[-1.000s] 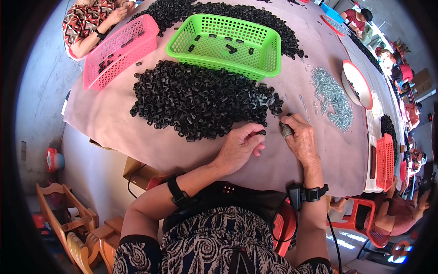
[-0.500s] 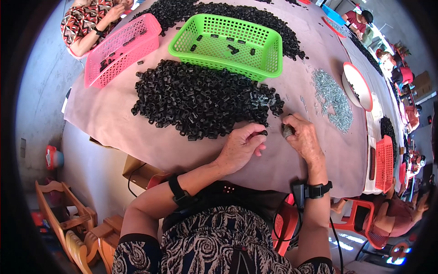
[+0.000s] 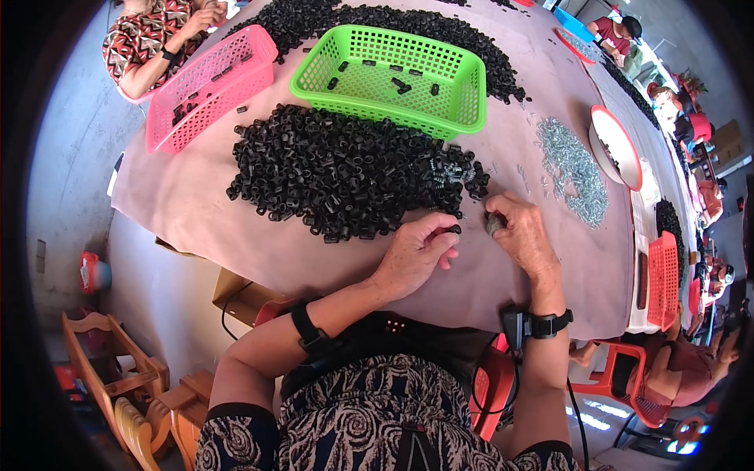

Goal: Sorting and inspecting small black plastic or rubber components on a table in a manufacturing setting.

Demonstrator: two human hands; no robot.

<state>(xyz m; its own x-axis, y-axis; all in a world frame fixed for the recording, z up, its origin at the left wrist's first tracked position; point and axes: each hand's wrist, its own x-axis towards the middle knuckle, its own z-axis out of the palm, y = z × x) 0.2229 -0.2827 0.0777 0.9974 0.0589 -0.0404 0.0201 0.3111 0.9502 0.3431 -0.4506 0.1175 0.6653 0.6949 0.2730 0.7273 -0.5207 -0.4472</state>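
My left hand (image 3: 412, 255) is closed in a pinch around a small black plastic piece (image 3: 455, 229), just in front of the pile. To its right, a short gap away, my right hand (image 3: 522, 235) has its fingers curled together. Something grey and rough (image 3: 495, 224) shows at its thumb; whether this is a finger wrap or a held object cannot be made out. Beyond both hands spreads a heap of small black plastic pieces (image 3: 322, 173), ring-like or tubular. A few small silvery metal parts (image 3: 449, 173) lie on its right end.
A green perforated basket (image 3: 467, 118) and a pink one (image 3: 236, 94) hold a few black pieces. More silvery parts (image 3: 577, 169) lie on the right beside a red-rimmed white bowl (image 3: 628, 177). Another black heap (image 3: 440, 39) is farther back. Other people sit around the table.
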